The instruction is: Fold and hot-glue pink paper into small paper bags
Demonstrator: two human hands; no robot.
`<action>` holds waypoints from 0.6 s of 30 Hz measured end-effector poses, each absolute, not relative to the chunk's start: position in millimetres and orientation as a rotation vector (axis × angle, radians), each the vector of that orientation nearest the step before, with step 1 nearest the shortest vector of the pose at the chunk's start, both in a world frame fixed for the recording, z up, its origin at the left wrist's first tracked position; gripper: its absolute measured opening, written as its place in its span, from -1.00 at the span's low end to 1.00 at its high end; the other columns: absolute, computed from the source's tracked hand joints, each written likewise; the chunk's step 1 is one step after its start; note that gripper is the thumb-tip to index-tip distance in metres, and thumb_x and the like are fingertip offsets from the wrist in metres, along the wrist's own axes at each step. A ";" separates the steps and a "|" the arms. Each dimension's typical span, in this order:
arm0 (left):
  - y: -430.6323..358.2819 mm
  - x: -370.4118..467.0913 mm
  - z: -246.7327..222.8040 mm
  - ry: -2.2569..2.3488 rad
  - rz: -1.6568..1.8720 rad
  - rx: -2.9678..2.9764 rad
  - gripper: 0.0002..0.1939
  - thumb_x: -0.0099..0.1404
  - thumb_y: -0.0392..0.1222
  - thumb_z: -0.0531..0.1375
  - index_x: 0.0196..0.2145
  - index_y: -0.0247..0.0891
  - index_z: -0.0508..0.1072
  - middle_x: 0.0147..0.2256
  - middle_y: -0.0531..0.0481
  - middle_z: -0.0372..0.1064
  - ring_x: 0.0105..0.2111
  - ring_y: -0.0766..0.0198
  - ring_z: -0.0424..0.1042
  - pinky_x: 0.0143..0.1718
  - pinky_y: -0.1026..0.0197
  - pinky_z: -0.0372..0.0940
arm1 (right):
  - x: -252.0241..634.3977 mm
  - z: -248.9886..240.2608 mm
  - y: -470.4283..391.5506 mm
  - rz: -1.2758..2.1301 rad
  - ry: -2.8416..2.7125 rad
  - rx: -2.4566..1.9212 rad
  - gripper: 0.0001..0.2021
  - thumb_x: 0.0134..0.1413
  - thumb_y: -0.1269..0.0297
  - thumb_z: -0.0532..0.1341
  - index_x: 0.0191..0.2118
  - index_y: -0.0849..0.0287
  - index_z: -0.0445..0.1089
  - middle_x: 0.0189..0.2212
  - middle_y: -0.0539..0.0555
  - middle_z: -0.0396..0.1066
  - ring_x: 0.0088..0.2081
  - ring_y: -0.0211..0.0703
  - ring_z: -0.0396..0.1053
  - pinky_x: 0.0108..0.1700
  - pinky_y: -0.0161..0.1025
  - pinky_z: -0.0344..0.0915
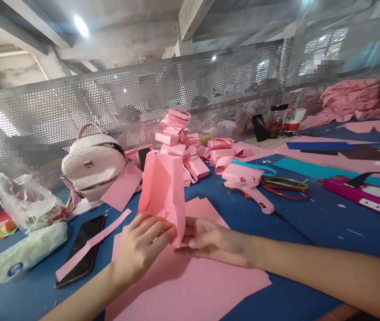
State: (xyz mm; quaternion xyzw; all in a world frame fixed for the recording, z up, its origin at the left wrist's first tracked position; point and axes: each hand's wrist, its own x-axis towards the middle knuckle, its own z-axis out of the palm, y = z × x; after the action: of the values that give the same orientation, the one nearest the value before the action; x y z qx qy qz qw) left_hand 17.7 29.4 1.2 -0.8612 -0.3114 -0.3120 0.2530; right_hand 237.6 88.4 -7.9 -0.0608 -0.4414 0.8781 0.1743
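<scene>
Both hands meet at the bottom of a folded pink paper piece (163,191) that stands upright near the table's near edge, on top of a large flat pink sheet (190,285). The left hand (139,247) has its fingers closed on the piece's lower edge from the left, and the right hand (215,243) pinches the lower right corner, thumb and fingers together on the paper. The piece is creased into a tall, open box-like shape, wider at the top. A long pink strip (92,243) lies just left of the left hand, crossing a black phone (83,249) that lies flat on the blue table (310,223). Farther left, a wrapped tissue pack (26,252) lies beside a crumpled clear plastic bag (26,200). Behind these, toward the far edge, a pale backpack (91,165) rests against a perforated metal screen (109,98). Behind the folded piece, a heap of finished pink boxes (179,138) is piled up. To the right of the piece lies a pink glue gun (250,183), with scissors (285,187) with coloured handles just beside it. Near the right edge sits a magenta power strip (364,194) with a black plug in it. More pink sheets and dark cut paper lie at the far right corner.
</scene>
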 end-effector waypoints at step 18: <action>29.4 25.7 10.3 -0.648 -0.838 -2.422 -0.68 0.50 -0.41 -0.03 -0.28 -0.33 0.50 -0.28 -0.16 0.59 -0.19 0.14 0.56 -0.09 0.06 0.46 | 235.4 -10.0 92.0 2.512 -0.990 -0.152 -0.66 -0.12 0.57 0.25 -0.14 0.26 0.52 -0.20 0.13 0.53 -0.11 -0.08 0.41 0.10 -0.10 0.23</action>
State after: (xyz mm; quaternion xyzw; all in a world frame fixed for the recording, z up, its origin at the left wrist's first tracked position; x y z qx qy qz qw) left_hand 25.7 29.4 10.3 -0.8879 -0.2377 -0.3073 0.2463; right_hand 235.4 92.0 -10.0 -0.0548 -0.3575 0.9068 0.2167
